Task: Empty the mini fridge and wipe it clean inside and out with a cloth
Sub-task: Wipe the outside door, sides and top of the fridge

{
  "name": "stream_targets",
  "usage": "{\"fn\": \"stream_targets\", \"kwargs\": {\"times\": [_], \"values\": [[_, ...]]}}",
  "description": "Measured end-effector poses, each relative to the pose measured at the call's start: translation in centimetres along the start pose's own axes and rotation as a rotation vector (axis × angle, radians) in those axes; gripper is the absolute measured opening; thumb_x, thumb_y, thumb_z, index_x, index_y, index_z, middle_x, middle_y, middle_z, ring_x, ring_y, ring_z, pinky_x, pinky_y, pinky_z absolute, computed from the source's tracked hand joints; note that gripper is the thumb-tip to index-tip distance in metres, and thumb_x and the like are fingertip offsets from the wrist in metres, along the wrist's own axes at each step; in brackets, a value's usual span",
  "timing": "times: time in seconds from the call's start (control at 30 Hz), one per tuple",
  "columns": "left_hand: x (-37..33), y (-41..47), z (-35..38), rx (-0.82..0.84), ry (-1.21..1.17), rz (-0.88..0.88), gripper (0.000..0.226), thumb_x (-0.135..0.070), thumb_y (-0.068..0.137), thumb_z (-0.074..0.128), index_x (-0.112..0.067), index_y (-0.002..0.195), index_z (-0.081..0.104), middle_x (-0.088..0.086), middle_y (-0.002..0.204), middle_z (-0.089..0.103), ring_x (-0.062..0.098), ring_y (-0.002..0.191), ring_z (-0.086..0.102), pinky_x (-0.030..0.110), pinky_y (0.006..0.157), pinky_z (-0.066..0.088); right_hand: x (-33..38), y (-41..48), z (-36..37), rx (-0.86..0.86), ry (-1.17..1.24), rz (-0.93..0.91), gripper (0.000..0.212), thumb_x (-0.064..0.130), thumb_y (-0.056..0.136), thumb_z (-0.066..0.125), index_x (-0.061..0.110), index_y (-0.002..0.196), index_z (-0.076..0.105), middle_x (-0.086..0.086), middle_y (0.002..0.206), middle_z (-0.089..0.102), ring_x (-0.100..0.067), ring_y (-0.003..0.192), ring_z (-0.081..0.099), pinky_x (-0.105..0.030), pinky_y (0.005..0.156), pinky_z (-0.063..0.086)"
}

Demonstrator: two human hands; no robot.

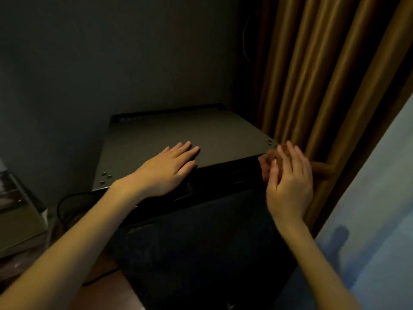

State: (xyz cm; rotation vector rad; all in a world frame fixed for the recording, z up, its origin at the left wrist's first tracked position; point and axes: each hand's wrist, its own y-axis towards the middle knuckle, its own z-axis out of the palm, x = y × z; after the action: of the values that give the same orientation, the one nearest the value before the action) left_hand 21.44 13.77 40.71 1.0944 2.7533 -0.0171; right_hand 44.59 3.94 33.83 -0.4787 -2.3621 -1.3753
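At the far left a flat grey box leans in the gloom, and beside it a black power cable loops down by the floor; I judge that if I shove or tilt the fridge while wiping, that cable could snag or pull taut. Next comes my left grip, forearm stretched forward, palm down, fingers straight and lightly spread, lying flat on the matt grey top panel of the dark, boxy mini fridge, which stands against the wall straight ahead with its black door towards me and apparently closed, so nothing is emptied yet. Leaning on that front edge while I pull the door could rock the whole unit. My right grip stands upright at the fridge's right front corner, wrist bent, fingers raised and loosely extended; a brownish blur sits behind them, and I cannot tell whether I pinch a cloth or nothing. Just beside it hangs the pleated golden-brown curtain, which touches that corner and could catch in the door.
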Motion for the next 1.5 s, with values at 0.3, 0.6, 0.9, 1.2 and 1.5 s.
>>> {"fn": "stream_targets", "kwargs": {"times": [0.3, 0.6, 0.9, 1.2, 1.5], "values": [[0.0, -7.4, 2.1, -0.419, 0.084, -0.225, 0.049, -0.032, 0.101, 0.023, -0.022, 0.146, 0.04, 0.0, 0.153, 0.037, 0.016, 0.142, 0.031, 0.034, 0.119, 0.015, 13.4, -9.1, 3.8, 0.026, 0.299, -0.421, 0.038, 0.025, 0.091, 0.053, 0.01, 0.125, 0.063, -0.009, 0.123, 0.063, -0.023, 0.118, 0.053, -0.036, 0.108, 0.036], [4.1, -14.1, 5.9, -0.867, -0.082, 0.024, 0.039, -0.021, 0.102, 0.032, -0.006, 0.124, 0.061, 0.008, 0.132, 0.059, 0.019, 0.13, 0.05, 0.04, 0.11, 0.039, 4.0, -4.5, 2.5, -0.025, 0.215, -0.458, 0.032, 0.024, 0.092, 0.055, 0.009, 0.119, 0.063, -0.013, 0.118, 0.063, -0.027, 0.111, 0.055, -0.031, 0.102, 0.036], [5.5, -15.9, 7.8, -0.947, -0.304, -0.004, 0.041, -0.021, 0.103, 0.03, -0.008, 0.136, 0.051, 0.002, 0.145, 0.048, 0.014, 0.14, 0.036, 0.029, 0.113, 0.033, 14.3, -10.4, 4.9, -0.037, 0.388, -0.481, 0.034, 0.024, 0.083, 0.062, 0.012, 0.115, 0.068, -0.011, 0.112, 0.064, -0.027, 0.109, 0.051, -0.04, 0.098, 0.039], [4.5, -15.7, 8.2, -1.122, -0.422, -0.026, 0.04, -0.017, 0.102, 0.03, 0.0, 0.126, 0.058, 0.01, 0.125, 0.062, 0.016, 0.12, 0.057, 0.031, 0.1, 0.047, 17.9, -11.8, 5.7, 0.05, 0.428, -0.682, 0.037, 0.025, 0.087, 0.061, 0.015, 0.123, 0.061, -0.008, 0.117, 0.063, -0.023, 0.112, 0.051, -0.037, 0.096, 0.038], [4.7, -13.9, 9.5, -1.474, -0.708, -0.23, 0.034, -0.017, 0.102, 0.027, -0.01, 0.126, 0.051, 0.009, 0.124, 0.057, 0.012, 0.111, 0.056, 0.026, 0.094, 0.044, 21.6, -11.0, 6.0, 0.067, 0.369, -0.951, 0.02, 0.023, 0.092, 0.063, 0.015, 0.107, 0.073, -0.007, 0.106, 0.07, -0.024, 0.1, 0.063, -0.035, 0.087, 0.048]]}}
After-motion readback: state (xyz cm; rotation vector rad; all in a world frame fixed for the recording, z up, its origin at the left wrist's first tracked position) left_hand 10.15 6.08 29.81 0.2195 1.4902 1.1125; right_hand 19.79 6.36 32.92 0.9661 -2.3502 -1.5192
